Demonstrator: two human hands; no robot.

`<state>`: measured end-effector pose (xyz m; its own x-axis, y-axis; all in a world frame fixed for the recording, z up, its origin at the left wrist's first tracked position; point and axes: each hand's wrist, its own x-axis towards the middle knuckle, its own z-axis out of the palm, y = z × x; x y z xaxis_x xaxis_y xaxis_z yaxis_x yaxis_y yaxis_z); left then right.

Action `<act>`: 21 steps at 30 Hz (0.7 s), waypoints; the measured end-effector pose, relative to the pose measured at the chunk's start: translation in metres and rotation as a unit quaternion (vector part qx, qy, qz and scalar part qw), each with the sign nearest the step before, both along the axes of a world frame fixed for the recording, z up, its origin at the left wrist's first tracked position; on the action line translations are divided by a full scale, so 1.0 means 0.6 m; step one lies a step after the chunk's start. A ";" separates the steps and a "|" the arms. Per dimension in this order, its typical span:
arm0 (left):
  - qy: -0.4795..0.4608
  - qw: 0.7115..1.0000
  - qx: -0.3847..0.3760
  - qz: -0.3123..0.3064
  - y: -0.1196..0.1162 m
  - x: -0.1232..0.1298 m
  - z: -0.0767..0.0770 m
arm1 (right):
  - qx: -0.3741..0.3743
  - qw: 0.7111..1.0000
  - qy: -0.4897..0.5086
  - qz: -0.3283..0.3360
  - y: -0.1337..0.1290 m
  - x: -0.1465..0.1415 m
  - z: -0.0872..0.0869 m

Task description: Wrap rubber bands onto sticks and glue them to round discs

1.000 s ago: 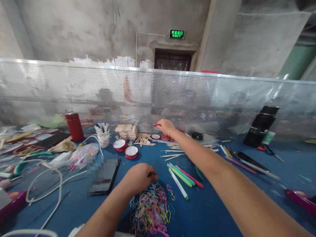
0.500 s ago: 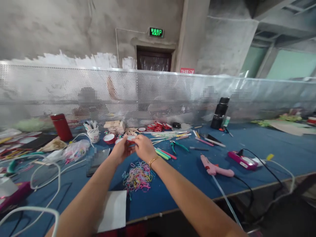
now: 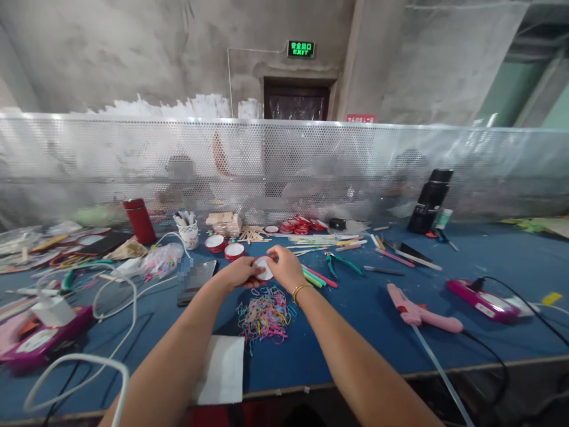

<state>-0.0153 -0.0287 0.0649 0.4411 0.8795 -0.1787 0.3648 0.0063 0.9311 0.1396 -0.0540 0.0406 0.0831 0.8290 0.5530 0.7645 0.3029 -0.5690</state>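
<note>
Both arms stretched out over the desk [image 3: 400,356], hands meeting in the middle! The left hand [image 3: 240,274] curls in from one side, the right hand [image 3: 287,270] from the other, and between them they pinch a small round lid [image 3: 264,268], white face with a red rim, held just above the desk. Fingers of both hands closed on its edges, a gold bracelet [image 3: 300,289] on the right wrist.

Right below the hands lies a tangle of coloured rubber bands [image 3: 264,313], and nearer the desk's front edge a white sheet [image 3: 221,370]. Two more red-rimmed lids [image 3: 226,247] sit farther back, near a cup [image 3: 189,232] full of pens and a red flask [image 3: 139,220]. Markers [image 3: 317,277] lie just right of the hands, pliers [image 3: 340,263] beyond them. A pink glue gun [image 3: 420,312] rests well to the right, a black bottle [image 3: 429,200] at the back.

Blue desk top, cluttered, cables [image 3: 106,296] looping across the left. A perforated metal screen [image 3: 311,160] runs along the far side, bare concrete wall behind, green exit sign [image 3: 301,49] over a dark door.
</note>
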 end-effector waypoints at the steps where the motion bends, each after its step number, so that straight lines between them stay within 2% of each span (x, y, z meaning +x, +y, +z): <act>1: 0.017 0.999 -0.010 -0.027 -0.001 0.001 -0.001 | -0.026 1.000 -0.002 0.009 0.000 0.004 -0.001; 5: 0.052 0.995 -0.003 -0.086 -0.011 0.006 -0.001 | -0.058 0.998 0.005 0.016 -0.003 0.021 -0.005; 8: 0.037 0.992 0.062 -0.101 -0.019 0.009 -0.003 | -0.071 0.997 0.008 -0.012 -0.003 0.031 -0.010; 10: 0.059 0.986 0.112 -0.107 -0.021 0.011 -0.006 | -0.089 0.996 0.017 -0.019 0.001 0.033 -0.015; 15: 0.188 0.945 0.226 -0.142 -0.018 0.013 -0.007 | -0.098 0.994 -0.002 -0.040 0.011 0.025 -0.028; 18: 0.240 0.914 0.301 -0.125 -0.016 0.013 -0.003 | -0.089 0.995 -0.027 -0.028 0.010 0.021 -0.026; 21: 0.268 0.898 0.334 -0.102 -0.015 0.013 -0.002 | -0.092 0.993 -0.065 -0.023 0.005 0.023 -0.017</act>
<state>-0.0075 -0.0374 0.0637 0.6132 0.7800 0.1246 0.6917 -0.6064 0.3921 0.1534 -0.0510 0.0304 0.0608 0.9141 0.4009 0.8462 0.1659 -0.5065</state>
